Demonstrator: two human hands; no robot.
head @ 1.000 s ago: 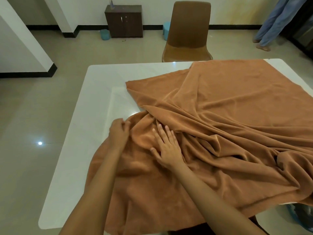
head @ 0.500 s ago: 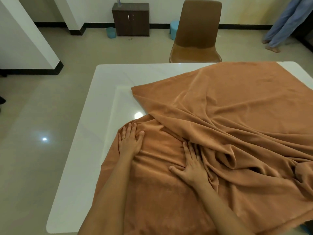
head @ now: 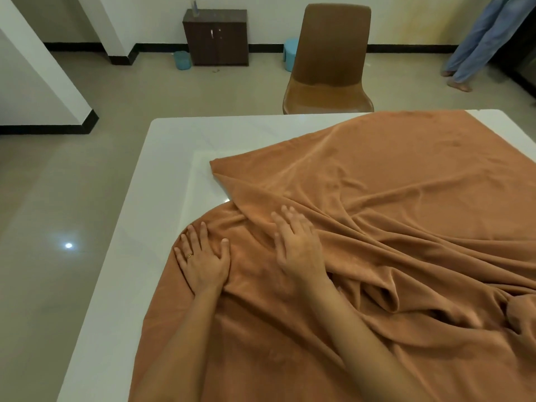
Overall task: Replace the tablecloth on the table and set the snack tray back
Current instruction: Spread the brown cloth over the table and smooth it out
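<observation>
Both hands are flat now, fingers straight: left hand has let go of its bunch, right hand has slid up-frame. Rumpled orange-brown fleece tablecloth covers the white table's right side; left strip's bare, so spreading continues.

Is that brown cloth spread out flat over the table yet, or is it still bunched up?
Still bunched. The tablecloth lies in deep folds with a corner doubled over, and the table is bare on its left side.
</observation>
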